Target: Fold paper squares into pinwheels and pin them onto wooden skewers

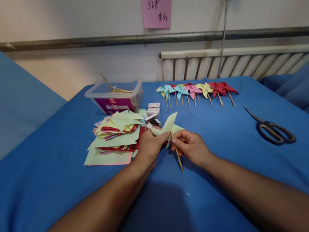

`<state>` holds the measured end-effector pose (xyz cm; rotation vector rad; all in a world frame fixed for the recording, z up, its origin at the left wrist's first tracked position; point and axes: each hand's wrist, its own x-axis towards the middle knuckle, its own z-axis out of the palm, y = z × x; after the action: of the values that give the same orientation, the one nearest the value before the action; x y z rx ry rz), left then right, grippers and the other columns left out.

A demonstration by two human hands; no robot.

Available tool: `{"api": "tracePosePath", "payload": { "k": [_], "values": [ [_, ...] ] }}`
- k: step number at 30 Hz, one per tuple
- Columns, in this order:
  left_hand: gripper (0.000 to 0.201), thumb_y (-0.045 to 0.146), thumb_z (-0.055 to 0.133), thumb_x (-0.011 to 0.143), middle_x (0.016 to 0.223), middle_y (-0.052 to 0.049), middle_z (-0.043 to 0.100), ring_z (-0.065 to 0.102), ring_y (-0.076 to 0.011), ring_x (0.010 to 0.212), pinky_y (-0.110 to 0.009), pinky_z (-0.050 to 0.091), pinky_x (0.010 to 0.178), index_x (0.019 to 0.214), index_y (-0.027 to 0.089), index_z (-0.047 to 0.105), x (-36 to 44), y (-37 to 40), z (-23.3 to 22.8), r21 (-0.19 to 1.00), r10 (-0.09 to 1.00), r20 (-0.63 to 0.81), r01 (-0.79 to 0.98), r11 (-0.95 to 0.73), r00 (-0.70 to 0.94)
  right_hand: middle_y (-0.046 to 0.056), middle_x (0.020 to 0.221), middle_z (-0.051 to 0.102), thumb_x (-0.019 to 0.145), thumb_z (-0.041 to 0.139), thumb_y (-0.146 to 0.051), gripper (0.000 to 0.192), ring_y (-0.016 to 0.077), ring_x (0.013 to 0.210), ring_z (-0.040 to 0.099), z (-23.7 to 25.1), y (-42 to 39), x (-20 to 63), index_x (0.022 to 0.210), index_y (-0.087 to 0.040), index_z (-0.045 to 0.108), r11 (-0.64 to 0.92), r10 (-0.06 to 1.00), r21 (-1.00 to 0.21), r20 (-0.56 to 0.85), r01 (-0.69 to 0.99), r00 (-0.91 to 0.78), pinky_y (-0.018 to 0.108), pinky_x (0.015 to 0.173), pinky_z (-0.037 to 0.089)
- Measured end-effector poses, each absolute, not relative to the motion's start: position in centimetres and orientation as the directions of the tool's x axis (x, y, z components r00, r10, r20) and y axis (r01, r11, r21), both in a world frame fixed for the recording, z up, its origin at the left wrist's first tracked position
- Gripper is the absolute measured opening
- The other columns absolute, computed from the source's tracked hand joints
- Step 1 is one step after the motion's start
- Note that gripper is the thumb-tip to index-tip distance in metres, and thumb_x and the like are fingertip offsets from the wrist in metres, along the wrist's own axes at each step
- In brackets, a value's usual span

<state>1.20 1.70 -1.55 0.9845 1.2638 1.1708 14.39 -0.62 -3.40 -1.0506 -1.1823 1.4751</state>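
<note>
Both forearms reach in from the near edge over a worktop point(52, 179) covered in blue cloth. Left hand point(148, 148) has its grip closed around a pale green paper pinwheel point(167, 127), which stands just above the cloth between the two hands. Right hand point(191, 147) pinches a thin wooden stick point(176, 152) that runs slanting down from the pinwheel's centre. Just left lies a pile of coloured paper squares point(115, 135), with a clear plastic box point(114, 96) behind it. Finished pinwheels point(196, 90) lie in a row further back; scissors point(271, 128) lie well apart to the right. A radiator point(233, 63) and a pink note point(155, 5) occupy the wall.
</note>
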Motion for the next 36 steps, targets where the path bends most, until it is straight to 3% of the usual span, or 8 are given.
{"api": "tracePosePath", "payload": {
  "k": [36],
  "values": [
    [0.017, 0.02, 0.069, 0.054, 0.051, 0.006, 0.049, 0.041, -0.0076, 0.045, -0.022, 0.033, 0.046, 0.059, 0.016, 0.053, 0.92, 1.66, -1.66, 0.991, 0.99, -0.131, 0.003, 0.132, -0.058, -0.004, 0.055, 0.059, 0.067, 0.073, -0.047, 0.035, 0.0072, 0.044, 0.049, -4.0, -0.73, 14.08, 0.069, -0.018, 0.054, -0.041, 0.991, -0.984, -0.018, -0.173, -0.133, 0.02, 0.043, 0.038]
  ]
}}
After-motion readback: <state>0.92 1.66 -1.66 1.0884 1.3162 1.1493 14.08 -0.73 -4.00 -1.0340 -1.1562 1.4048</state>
